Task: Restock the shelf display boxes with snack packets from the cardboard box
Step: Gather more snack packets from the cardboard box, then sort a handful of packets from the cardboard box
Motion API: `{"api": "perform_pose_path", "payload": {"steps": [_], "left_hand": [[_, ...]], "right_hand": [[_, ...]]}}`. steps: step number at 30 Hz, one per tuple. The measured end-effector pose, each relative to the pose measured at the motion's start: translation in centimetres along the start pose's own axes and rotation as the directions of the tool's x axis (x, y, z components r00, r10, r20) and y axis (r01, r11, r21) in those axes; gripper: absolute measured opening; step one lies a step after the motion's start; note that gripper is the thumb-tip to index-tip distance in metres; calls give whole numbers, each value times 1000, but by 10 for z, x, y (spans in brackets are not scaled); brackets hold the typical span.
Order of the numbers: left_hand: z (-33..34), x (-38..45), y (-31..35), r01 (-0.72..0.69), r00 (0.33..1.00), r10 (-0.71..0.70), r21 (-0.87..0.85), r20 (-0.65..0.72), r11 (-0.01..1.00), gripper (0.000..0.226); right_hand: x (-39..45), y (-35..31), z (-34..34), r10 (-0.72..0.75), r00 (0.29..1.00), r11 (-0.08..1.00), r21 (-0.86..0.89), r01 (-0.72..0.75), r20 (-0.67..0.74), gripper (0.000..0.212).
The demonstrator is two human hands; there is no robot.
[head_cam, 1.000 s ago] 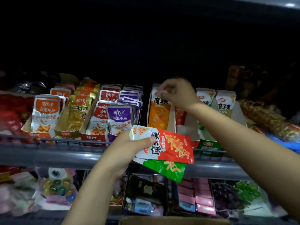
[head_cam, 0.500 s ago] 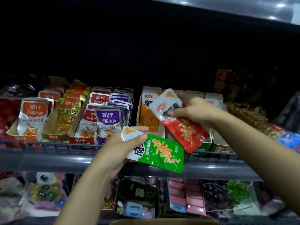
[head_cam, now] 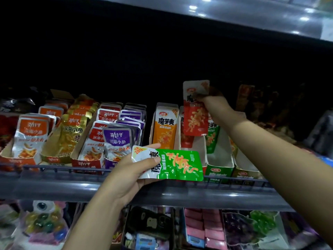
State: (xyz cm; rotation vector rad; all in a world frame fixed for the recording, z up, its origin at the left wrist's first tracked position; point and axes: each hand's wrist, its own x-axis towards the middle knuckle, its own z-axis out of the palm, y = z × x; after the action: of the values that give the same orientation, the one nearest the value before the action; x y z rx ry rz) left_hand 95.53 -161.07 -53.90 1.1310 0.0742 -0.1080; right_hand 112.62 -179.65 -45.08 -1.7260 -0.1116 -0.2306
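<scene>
My left hand grips a green snack packet by its white end, flat in front of the shelf rail. My right hand pinches a red snack packet near its top and holds it upright above the red display box, whose front part looks mostly bare. To the left stands an orange display box with packets. A green display box sits to the right, with a green packet upright in it. The cardboard box is out of view.
Fish snack packets in orange, gold, red and purple fill display boxes on the left of the shelf. A grey shelf rail runs across the front. Below hang candy and pink packs. An upper shelf edge overhangs.
My right hand has taken the red packet off the stack in my left hand and raised it up and back over the red display box. My left hand now holds only the green packet.
</scene>
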Motion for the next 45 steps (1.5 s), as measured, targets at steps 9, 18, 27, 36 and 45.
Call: {"api": "perform_pose_path", "payload": {"steps": [9, 18, 27, 36, 45], "left_hand": [[-2, 6, -3, 0, 1000, 0, -32, -6, 999, 35], [1, 7, -5, 4, 1000, -4, -3, 13, 1000, 39], [4, 2, -3, -18, 1000, 18, 13, 4, 1000, 35], [34, 9, -6, -161, 952, 223, 278, -209, 947, 12], [127, 68, 41, -284, 891, 445, 876, 90, 391, 22]], "right_hand": [[18, 10, -10, -69, 958, 493, -826, 275, 278, 39], [33, 35, -8, -305, 912, 409, -827, 386, 275, 21], [-4, 37, -25, -489, 844, 504, -718, 481, 222, 21], [-136, 79, -83, -494, 834, 435, -761, 480, 244, 35], [-159, 137, -113, -459, 820, 278, -821, 499, 343, 45]]}}
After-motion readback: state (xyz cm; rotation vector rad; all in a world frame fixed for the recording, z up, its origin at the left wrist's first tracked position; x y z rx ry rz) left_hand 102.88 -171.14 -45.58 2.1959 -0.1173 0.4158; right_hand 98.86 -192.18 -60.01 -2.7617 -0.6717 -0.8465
